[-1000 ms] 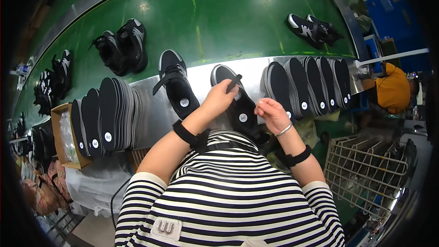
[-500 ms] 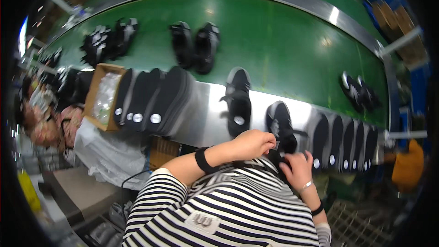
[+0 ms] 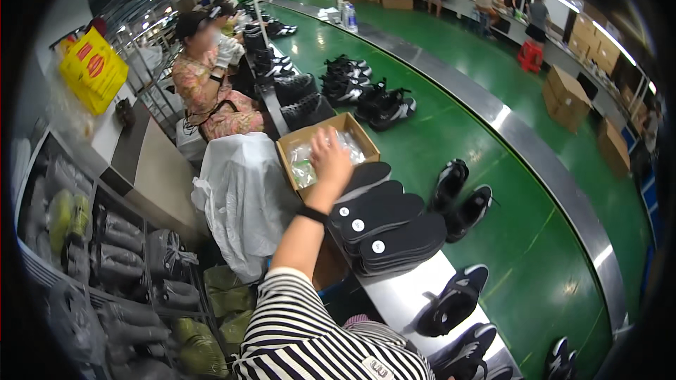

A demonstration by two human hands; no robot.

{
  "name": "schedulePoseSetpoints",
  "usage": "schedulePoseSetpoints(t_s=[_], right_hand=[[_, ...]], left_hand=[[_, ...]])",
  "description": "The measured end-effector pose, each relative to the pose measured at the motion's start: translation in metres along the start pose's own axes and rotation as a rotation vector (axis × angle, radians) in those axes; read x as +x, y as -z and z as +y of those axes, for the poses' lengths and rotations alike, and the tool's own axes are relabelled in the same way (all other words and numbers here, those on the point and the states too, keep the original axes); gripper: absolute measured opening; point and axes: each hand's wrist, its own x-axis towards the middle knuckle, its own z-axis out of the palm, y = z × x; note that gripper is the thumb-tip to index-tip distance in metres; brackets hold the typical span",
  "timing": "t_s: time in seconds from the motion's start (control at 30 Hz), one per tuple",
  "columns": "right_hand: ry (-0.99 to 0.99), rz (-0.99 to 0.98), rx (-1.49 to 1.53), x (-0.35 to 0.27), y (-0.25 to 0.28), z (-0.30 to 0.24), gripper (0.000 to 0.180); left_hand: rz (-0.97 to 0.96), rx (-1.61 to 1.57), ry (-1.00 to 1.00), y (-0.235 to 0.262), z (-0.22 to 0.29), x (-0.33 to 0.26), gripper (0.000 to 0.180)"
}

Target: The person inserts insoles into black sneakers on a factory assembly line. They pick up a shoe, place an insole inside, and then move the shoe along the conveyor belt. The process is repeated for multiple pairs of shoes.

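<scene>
My left hand (image 3: 329, 155) reaches into a small cardboard box (image 3: 367, 139) of clear plastic packets (image 3: 303, 169). Its fingers look spread over the packets, with nothing seen held in them. A black band circles that wrist. Beside the box lie stacked black insoles (image 3: 405, 238), each front one bearing a round white sticker at its heel. A black shoe (image 3: 454, 302) stands on the metal ledge (image 3: 398, 288), and another black shoe (image 3: 468, 352) sits closer to me. My right hand is out of view.
Pairs of black shoes (image 3: 459, 197) stand on the green belt (image 3: 524, 239). A white plastic bag (image 3: 243, 193) hangs beside the box. Further left a co-worker (image 3: 211, 91) in a floral top sits at the line. Bagged grey and olive items fill a rack (image 3: 151, 257).
The view has swung left. My left hand has moved from beside the black shoe to the cardboard box; my right hand has gone out of view.
</scene>
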Motion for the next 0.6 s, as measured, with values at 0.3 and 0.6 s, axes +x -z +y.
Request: schedulePoseSetpoints(t_s=[0.3,0.6], right_hand=[[0.089,0.133,0.035,0.023,0.036,-0.044,0.046],[0.184,0.207,0.021,0.04,0.039,-0.052,0.047]], left_hand=[[-1.022,-0.806,-1.121,0.027,0.142,-0.268,0.03],[-1.448,-0.255,-1.69,-0.055,0.195,-0.33,0.019]])
